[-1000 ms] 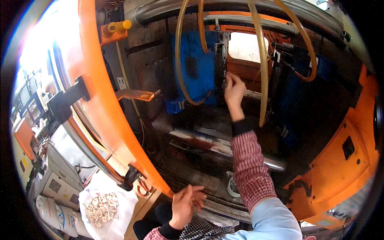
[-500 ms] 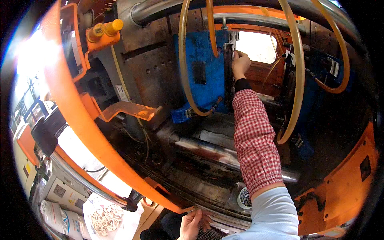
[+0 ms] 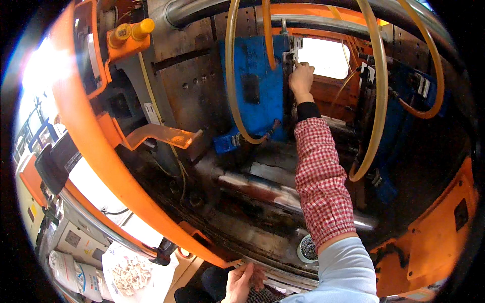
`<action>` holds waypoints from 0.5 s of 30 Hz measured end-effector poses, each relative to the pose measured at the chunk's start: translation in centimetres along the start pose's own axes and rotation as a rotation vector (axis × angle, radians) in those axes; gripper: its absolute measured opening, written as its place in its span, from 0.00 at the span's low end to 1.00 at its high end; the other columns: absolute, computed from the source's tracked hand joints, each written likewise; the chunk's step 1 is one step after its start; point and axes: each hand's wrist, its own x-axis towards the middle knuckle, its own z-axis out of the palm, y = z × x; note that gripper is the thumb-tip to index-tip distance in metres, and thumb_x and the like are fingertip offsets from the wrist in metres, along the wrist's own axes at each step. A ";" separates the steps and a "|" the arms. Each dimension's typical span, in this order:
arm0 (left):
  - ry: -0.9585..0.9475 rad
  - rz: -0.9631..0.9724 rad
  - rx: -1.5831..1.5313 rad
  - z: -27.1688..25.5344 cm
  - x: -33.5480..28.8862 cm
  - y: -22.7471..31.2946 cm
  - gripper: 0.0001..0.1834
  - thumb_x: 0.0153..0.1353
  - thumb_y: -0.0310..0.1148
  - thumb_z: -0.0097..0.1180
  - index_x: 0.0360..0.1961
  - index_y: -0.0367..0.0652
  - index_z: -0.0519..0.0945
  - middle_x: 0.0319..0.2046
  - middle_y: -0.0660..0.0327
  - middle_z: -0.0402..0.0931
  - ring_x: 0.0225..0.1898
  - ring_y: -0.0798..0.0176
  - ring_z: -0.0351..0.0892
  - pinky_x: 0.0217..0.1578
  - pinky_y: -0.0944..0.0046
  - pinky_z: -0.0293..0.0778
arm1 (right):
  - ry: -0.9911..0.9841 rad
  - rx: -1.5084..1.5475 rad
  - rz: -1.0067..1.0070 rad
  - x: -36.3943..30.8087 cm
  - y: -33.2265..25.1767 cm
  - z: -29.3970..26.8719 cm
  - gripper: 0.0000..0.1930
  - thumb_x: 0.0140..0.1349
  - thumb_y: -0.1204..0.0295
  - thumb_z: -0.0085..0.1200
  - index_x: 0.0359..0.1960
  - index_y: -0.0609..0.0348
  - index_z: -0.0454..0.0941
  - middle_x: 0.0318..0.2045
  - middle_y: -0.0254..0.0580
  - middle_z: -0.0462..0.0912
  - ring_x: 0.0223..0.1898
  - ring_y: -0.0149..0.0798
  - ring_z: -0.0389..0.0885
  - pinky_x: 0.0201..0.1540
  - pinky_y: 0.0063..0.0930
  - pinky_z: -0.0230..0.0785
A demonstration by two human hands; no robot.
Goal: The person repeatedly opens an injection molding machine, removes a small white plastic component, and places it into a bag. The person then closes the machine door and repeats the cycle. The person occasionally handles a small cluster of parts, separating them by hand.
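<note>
My right hand [image 3: 301, 81] reaches far into the machine, in a red-and-white checked sleeve cover. Its fingers are closed at the dark inner face of the blue mould block [image 3: 260, 86], near the top; what they pinch, if anything, is hidden. My left hand [image 3: 238, 284] is low at the front edge, by the lower end of the orange door frame [image 3: 146, 204]. Its fingers are curled together, and their contents cannot be made out. Below my right forearm stands a small pale cup [image 3: 300, 252] filled with small dark pieces.
Yellowish hoses [image 3: 378, 101] loop down on both sides of my right arm. A polished metal bar [image 3: 257, 191] crosses below it. A second blue block [image 3: 401, 121] is at the right. At lower left, a white bag [image 3: 113, 260] holds several pale pieces.
My right hand has shifted slightly down and left along the mould face, its fingers still closed. My left hand stays low by the door frame. The whole view has moved a little.
</note>
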 end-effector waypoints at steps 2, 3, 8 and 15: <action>0.007 -0.032 -0.050 0.3 0.1 -0.6 0.18 0.69 0.37 0.38 0.35 0.33 0.76 0.21 0.60 0.75 0.15 0.71 0.70 0.16 0.74 0.65 | -0.043 -0.040 -0.003 0.2 0.0 -0.4 0.21 0.50 0.76 0.50 0.48 0.49 0.78 0.46 0.45 0.72 0.50 0.51 0.66 0.50 0.40 0.67; 0.013 -0.043 -0.073 0.6 0.1 -0.6 0.18 0.69 0.36 0.38 0.35 0.33 0.76 0.20 0.60 0.75 0.15 0.72 0.70 0.16 0.73 0.65 | -0.063 -0.054 -0.005 0.3 -0.3 -0.7 0.21 0.50 0.76 0.50 0.48 0.49 0.78 0.47 0.45 0.72 0.50 0.51 0.65 0.50 0.41 0.67; -0.061 -0.051 0.000 1.4 -0.7 0.2 0.18 0.69 0.36 0.38 0.35 0.34 0.78 0.19 0.62 0.75 0.15 0.74 0.68 0.16 0.74 0.63 | -0.100 0.273 0.106 -2.8 -0.3 -4.2 0.22 0.50 0.78 0.48 0.49 0.47 0.77 0.49 0.45 0.70 0.51 0.52 0.64 0.54 0.43 0.63; 0.021 -0.073 0.040 1.1 -2.0 1.7 0.20 0.69 0.38 0.39 0.33 0.34 0.78 0.18 0.64 0.75 0.14 0.76 0.69 0.14 0.78 0.61 | -0.210 0.375 0.186 -5.3 2.8 -3.1 0.25 0.48 0.81 0.46 0.52 0.53 0.73 0.49 0.53 0.71 0.52 0.56 0.66 0.56 0.43 0.60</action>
